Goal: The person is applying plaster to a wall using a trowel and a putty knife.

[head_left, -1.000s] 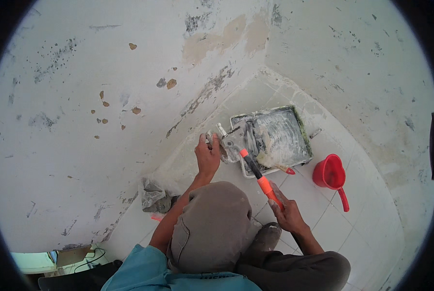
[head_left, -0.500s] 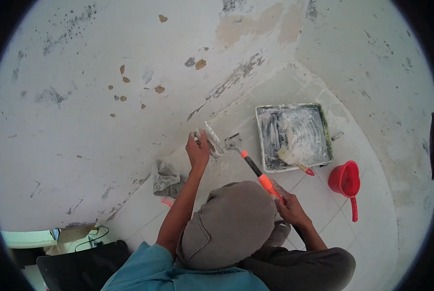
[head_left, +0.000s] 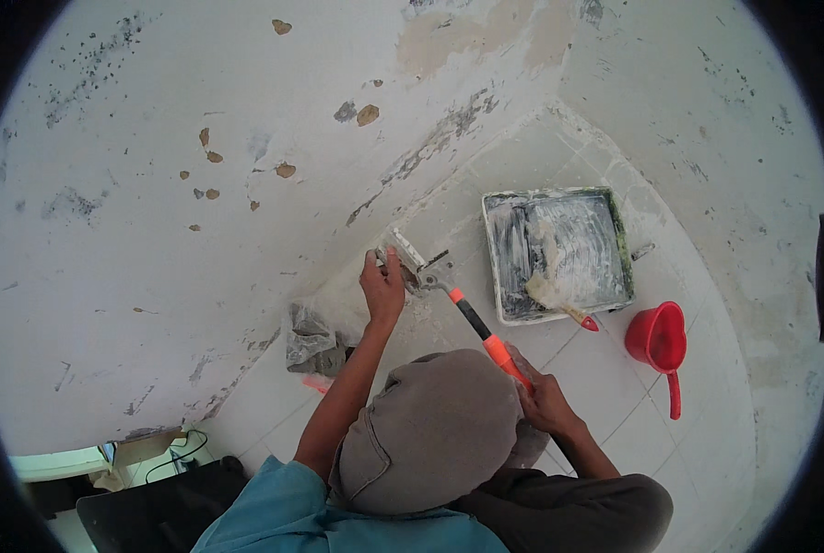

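My right hand (head_left: 546, 403) is closed round the orange and black handle of a scraper (head_left: 475, 320). Its grey metal head points up and left, close against a flat blade (head_left: 406, 249) with a white-caked edge. That blade is in my left hand (head_left: 383, 284), whose fingers pinch it near the foot of the wall; its handle is hidden. Whether the two tools touch, I cannot tell. To the right of the scraper lies a square tray (head_left: 488, 263) smeared with white paste. A paintbrush (head_left: 561, 302) rests across its lower edge.
A red dipper (head_left: 656, 336) stands right of the tray on the tiled floor (head_left: 635, 441). A crumpled plastic bag (head_left: 312, 339) lies by the wall beside my left forearm. The pale wall (head_left: 154, 304) has chipped patches. A black object (head_left: 158, 507) sits at lower left.
The scraper's head has come closer to the blade in my left hand, shifting slightly left with my right hand. The whole view has shifted a little too.
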Demonstrator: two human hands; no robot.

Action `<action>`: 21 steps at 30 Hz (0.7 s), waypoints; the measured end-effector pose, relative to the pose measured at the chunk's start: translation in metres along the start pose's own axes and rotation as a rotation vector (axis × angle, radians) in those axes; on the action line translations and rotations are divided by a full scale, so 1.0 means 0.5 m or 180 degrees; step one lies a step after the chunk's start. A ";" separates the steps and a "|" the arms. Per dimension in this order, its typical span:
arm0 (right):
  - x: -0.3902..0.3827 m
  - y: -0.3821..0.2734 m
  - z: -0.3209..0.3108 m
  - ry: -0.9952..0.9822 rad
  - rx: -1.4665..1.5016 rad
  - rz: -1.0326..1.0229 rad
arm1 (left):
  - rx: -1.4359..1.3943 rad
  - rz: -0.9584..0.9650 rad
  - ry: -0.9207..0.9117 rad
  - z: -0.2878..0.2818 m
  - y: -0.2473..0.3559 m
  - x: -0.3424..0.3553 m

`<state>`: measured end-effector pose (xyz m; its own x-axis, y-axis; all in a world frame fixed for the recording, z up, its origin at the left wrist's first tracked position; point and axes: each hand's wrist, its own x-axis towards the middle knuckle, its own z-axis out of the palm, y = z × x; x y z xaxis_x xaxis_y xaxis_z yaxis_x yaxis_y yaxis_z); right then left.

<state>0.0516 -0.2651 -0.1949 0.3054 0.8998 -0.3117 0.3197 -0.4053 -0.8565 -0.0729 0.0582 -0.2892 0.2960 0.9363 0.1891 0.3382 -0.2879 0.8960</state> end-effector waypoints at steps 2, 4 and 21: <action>0.002 0.004 0.005 0.0088 0.0037 -0.0175 | -0.0017 -0.0047 -0.0013 -0.002 -0.001 -0.006; 0.002 0.012 0.012 0.0098 -0.0018 -0.0182 | 0.0187 -0.0096 -0.0042 -0.007 -0.001 -0.010; 0.009 -0.003 0.038 0.0052 0.0708 0.0186 | 0.0465 -0.0040 0.0214 -0.014 0.017 0.003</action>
<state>0.0353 -0.2574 -0.2028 0.3327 0.8723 -0.3584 0.0960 -0.4094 -0.9073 -0.0759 0.0585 -0.2785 0.2321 0.9500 0.2091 0.4693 -0.2976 0.8314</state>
